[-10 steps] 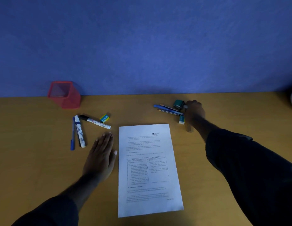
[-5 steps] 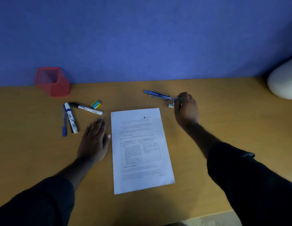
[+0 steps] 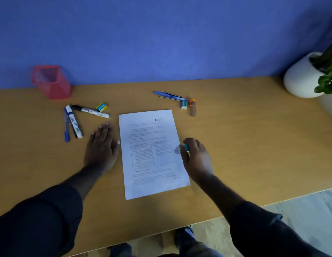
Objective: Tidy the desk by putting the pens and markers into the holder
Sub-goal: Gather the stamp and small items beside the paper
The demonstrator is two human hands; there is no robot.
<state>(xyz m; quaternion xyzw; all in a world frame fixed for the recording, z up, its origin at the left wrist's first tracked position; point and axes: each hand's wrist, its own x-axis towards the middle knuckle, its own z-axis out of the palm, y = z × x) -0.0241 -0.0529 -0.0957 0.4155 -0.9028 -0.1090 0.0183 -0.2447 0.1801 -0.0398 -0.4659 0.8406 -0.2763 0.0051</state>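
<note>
From the desk (image 3: 235, 145) down, I see my left hand (image 3: 101, 147) flat with fingers together, my right hand (image 3: 195, 156) pinching what may be a teal correction-tape, markers (image 3: 74, 123) lying near the far-left holder (image 3: 52, 81), so gathering those comes next.

Counter (image 3: 235, 145) inventory, counted:
- Holder, red mesh (image 3: 52, 82): 1.
- Markers, white barrel: 2 — blue-cap marker (image 3: 74, 121), black-cap marker (image 3: 90, 110).
- Blue pen (image 3: 66, 125) beside them: 1; a thin dark item between it and the markers, type unclear.
- Far cluster (image 3: 169, 95): approx. 3 pens/pencils, overlapping, exact no. unclear.
- Erasers: 2 — yellow-sleeved eraser (image 3: 101, 107), white eraser (image 3: 184, 104).
- Orange-capped tube (image 3: 192, 107): 1.
- Printed sheet (image 3: 152, 153): 1.
- Potted plant (image 3: 307, 76): 1.
- Hands: 2; small teal item (image 3: 186, 147) in one.
</note>
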